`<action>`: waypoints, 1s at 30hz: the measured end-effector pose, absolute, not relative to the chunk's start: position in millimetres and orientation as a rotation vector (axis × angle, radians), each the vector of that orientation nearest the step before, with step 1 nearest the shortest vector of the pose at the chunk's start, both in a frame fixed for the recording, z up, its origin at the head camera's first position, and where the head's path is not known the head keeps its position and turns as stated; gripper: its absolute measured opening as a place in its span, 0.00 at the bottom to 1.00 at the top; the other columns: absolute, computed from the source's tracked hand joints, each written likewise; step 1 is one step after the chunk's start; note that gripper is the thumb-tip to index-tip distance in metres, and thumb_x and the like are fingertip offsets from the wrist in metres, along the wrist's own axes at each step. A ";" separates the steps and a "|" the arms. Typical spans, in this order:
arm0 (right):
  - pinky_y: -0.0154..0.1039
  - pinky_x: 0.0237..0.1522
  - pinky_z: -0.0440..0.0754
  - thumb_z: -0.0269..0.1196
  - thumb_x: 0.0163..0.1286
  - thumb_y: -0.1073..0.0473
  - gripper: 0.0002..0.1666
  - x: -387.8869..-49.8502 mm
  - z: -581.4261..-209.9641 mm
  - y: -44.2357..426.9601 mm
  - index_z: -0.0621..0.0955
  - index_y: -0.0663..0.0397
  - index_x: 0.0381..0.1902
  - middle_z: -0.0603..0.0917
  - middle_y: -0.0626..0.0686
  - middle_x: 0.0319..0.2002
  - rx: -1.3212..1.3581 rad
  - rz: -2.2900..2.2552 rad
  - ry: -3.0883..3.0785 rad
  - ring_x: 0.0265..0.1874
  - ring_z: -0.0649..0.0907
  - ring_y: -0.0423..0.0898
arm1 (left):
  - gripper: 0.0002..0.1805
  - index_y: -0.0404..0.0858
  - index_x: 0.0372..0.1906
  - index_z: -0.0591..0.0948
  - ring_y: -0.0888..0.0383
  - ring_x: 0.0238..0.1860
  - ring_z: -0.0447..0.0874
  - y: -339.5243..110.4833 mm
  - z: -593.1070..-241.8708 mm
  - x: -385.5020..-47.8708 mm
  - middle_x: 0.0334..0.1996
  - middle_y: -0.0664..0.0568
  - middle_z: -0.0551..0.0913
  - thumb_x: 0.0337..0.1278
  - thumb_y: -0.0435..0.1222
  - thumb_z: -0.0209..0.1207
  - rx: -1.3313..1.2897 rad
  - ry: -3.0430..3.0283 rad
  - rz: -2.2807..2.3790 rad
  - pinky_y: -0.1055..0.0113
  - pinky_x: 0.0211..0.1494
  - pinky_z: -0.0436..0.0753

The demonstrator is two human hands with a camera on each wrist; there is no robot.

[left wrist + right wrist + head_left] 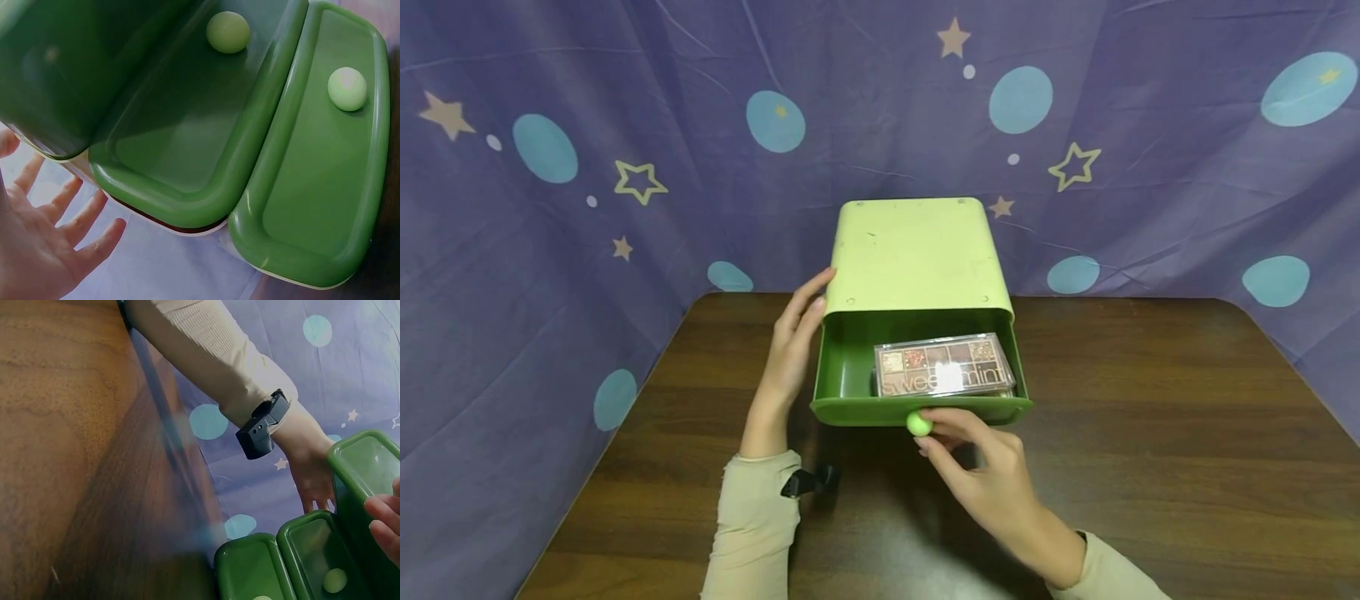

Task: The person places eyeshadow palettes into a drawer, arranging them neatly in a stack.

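A light-green drawer cabinet (917,250) stands on the table, its dark green top drawer (850,411) pulled out. In that drawer lies a clear-lidded eyeshadow palette (942,367), tilted slightly on something mostly hidden. My right hand (996,475) pinches the round light-green knob (918,423) between thumb and forefinger. On the cabinet's left side rests my left hand (786,354), fingers extended. From the left wrist view, that hand (50,237) is spread beside the cabinet. Two lower drawers show there, the middle drawer (181,137) and bottom drawer (300,187), both pushed in.
The brown wooden table (1150,433) extends to both sides of the cabinet. Behind it hangs a purple cloth (880,100) with stars and blue ovals. A black wrist camera (262,428) is strapped to my left wrist.
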State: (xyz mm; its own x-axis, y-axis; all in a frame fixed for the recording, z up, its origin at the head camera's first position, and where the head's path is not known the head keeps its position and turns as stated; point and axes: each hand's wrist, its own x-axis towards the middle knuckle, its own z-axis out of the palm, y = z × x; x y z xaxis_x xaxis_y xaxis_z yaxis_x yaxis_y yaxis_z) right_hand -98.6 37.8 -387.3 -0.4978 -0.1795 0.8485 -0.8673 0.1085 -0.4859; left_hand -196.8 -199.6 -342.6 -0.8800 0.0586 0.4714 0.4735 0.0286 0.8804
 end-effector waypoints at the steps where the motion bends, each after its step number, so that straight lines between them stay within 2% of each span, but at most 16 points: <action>1: 0.30 0.31 0.84 0.64 0.70 0.61 0.14 -99.2 -387.6 37.2 0.81 0.69 0.47 0.88 0.60 0.36 1.024 1.433 -1.762 0.29 0.88 0.45 | 0.24 0.34 0.71 0.69 0.57 0.71 0.62 -199.6 -342.8 -196.8 0.70 0.49 0.69 0.75 0.36 0.44 -0.544 -2.006 -1.922 0.58 0.71 0.62; 13: 0.33 0.35 0.85 0.65 0.70 0.59 0.14 -102.5 -387.2 36.0 0.83 0.68 0.43 0.88 0.59 0.36 0.992 1.380 -1.719 0.31 0.88 0.46 | 0.24 0.34 0.71 0.69 0.57 0.71 0.62 -199.9 -342.8 -196.2 0.71 0.49 0.68 0.75 0.37 0.45 -0.534 -2.014 -1.915 0.57 0.72 0.61; 30: 0.32 0.33 0.84 0.66 0.69 0.60 0.14 -106.7 -374.9 35.3 0.83 0.67 0.44 0.88 0.59 0.35 1.001 1.376 -1.713 0.30 0.88 0.45 | 0.24 0.34 0.71 0.68 0.58 0.72 0.61 -199.6 -343.0 -196.3 0.71 0.49 0.68 0.76 0.37 0.45 -0.545 -2.010 -1.929 0.58 0.72 0.62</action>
